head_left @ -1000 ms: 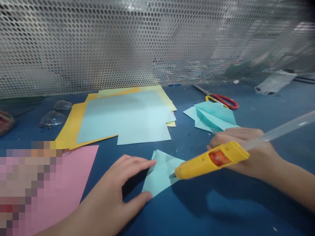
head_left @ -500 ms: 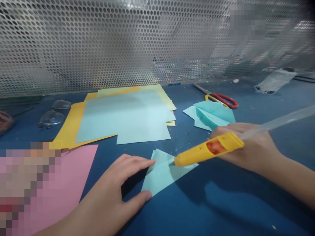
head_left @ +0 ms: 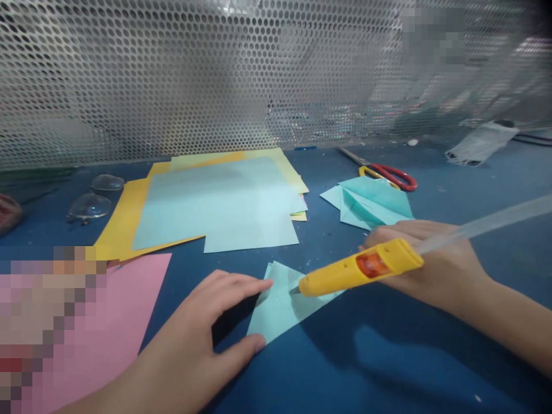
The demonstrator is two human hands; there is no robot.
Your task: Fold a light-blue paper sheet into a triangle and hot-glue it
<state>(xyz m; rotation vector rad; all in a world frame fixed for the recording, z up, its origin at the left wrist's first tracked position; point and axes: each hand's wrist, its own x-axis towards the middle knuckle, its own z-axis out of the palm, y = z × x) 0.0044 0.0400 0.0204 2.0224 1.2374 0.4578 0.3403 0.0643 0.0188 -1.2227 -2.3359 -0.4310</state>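
Note:
A folded light-green paper triangle (head_left: pixel 276 313) lies flat on the blue table. My left hand (head_left: pixel 202 322) touches its left edge, index finger on the upper part and thumb at the lower corner, with the two apart. In my right hand (head_left: pixel 435 259) is a yellow glue gun (head_left: pixel 362 267), a clear glue stick (head_left: pixel 495 221) coming out of its back end. Its nozzle points left and down, at or just above the middle of the triangle. Small shiny glue marks show on the paper. The fingers on the handle are partly hidden behind the gun.
Behind lie stacked sheets, light blue (head_left: pixel 224 201) over yellow (head_left: pixel 118 224). Folded teal paper (head_left: pixel 371 201) and red-and-yellow scissors (head_left: pixel 388 174) sit back right. A pink sheet (head_left: pixel 138 299) and eyeglasses (head_left: pixel 90 204) are left. A perforated metal screen (head_left: pixel 215 75) stands along the back.
The glue gun in my right hand has moved slightly left, its nozzle travelling across the paper triangle. My left hand stays in nearly the same place.

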